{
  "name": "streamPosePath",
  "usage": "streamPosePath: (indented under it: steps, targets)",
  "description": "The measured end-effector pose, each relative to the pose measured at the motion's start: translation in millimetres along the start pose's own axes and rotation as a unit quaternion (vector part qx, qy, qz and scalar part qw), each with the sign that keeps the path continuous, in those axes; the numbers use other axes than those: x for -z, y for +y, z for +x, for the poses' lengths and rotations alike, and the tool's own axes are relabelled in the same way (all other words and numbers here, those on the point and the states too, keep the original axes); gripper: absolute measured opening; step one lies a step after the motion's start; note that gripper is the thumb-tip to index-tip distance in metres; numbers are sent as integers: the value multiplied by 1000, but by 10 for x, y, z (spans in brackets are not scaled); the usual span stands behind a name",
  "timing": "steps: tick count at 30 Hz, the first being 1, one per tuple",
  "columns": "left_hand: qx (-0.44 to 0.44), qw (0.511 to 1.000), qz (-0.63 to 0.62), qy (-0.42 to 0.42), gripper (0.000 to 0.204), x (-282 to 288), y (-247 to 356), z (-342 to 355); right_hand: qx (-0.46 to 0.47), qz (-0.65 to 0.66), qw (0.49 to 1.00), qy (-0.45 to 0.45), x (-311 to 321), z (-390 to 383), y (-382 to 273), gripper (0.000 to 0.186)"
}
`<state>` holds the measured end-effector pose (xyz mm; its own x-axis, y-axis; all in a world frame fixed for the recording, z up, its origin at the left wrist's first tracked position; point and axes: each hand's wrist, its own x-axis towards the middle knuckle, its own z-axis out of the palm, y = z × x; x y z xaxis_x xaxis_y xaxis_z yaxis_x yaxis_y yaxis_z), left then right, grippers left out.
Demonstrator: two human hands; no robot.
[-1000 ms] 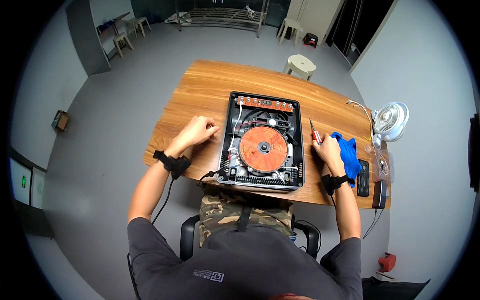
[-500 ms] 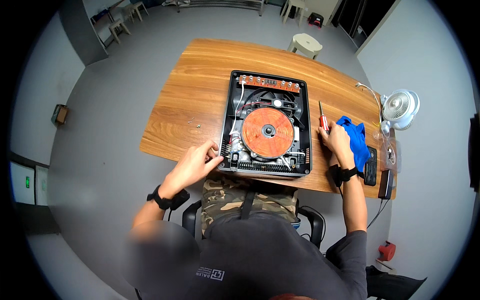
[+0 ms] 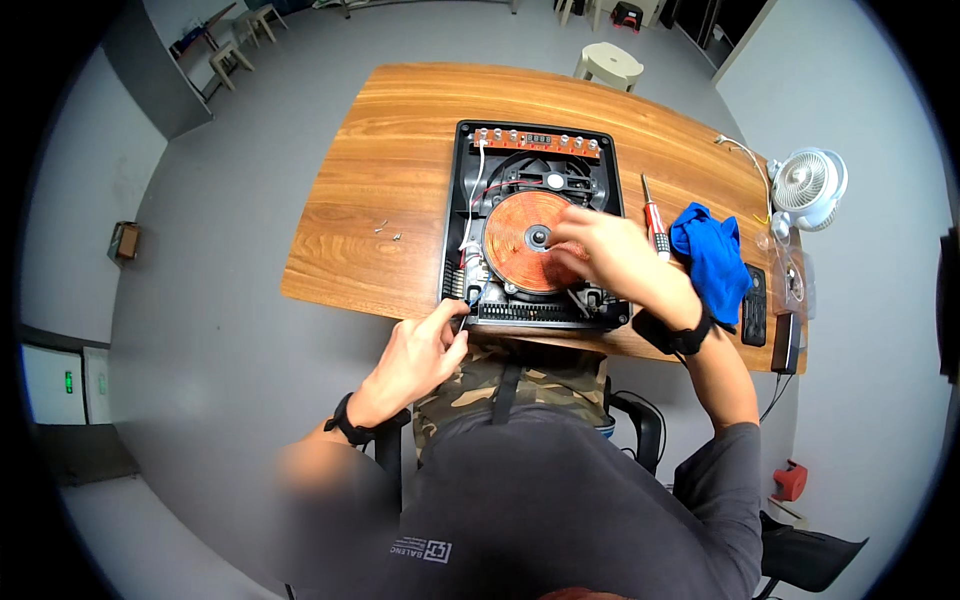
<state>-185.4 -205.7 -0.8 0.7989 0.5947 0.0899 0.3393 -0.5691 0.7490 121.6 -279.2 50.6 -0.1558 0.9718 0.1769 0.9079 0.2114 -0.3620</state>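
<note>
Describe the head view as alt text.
Right hand over a round copper-coloured coil inside an opened black appliance, left hand at its near left corner. A red-handled screwdriver and crumpled blue cloth lie to the right.

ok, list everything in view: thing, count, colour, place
table: 1, brown, centre
housing: 1, black, on table
coil: 1, copper, in housing
strip: 1, orange, housing's far end
bits: a few, silvery, table left
screwdriver: 1, red-handled, right of housing
cloth: 1, blue, table right
slab: 1, black, beside cloth
block: 1, black, near-right corner
tub: 1, clear, near fan
fan: 1, white, table right
stools: several, pale, floor beyond table
carton: 1, brown, floor left
chair: 1, black, under person
shirt: 1, grey, worn
wristbands: 2, black, on wrists
left hand: 1, bare, housing's near-left corner
right hand: 1, bare, over coil
</note>
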Motion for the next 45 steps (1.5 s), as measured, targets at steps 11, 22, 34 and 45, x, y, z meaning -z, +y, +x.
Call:
streamPosePath:
  steps: [11,22,34,45]
  targets:
    - [109,983,-146,36,17,-258,21,-88,156,36,977,-142,-496,290,-332,27]
    - [154,970,-185,29,19,-448,-4,-128,250,-18,967,-54,-825,383,-279,22]
    - [76,995,21,64,16,-74,-137,-230,189,33,977,-94,-650,334,-195,25]
    - [-57,995,52,65,17,193,46,397,-6,-7,1000,12,142,-117,369,22]
